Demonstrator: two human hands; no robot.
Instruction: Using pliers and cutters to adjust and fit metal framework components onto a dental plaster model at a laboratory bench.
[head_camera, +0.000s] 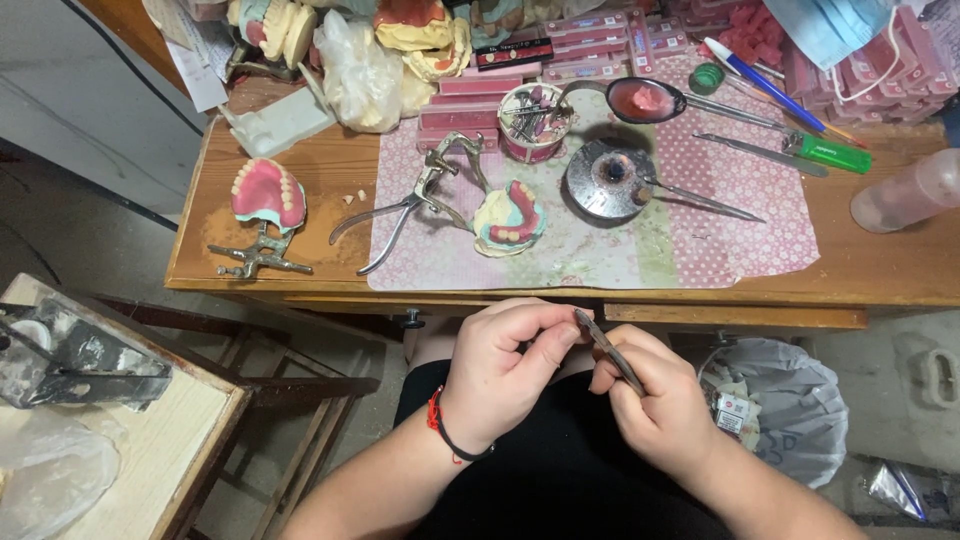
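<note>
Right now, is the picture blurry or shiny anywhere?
In the head view, the hands, left hand and right hand, look sharp, as does the thin metal tool; the round metal dish shows glare; the desk edge bows slightly; the floor is dim.

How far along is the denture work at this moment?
Already set: a pink denture with teeth sits on its metal stand at the left of the bench. In hand: the right hand holds a thin metal tool, its tip meeting the left hand's fingertips; whatever they pinch is too small to see. Left: the second denture on the pink mat lies untouched.
</note>
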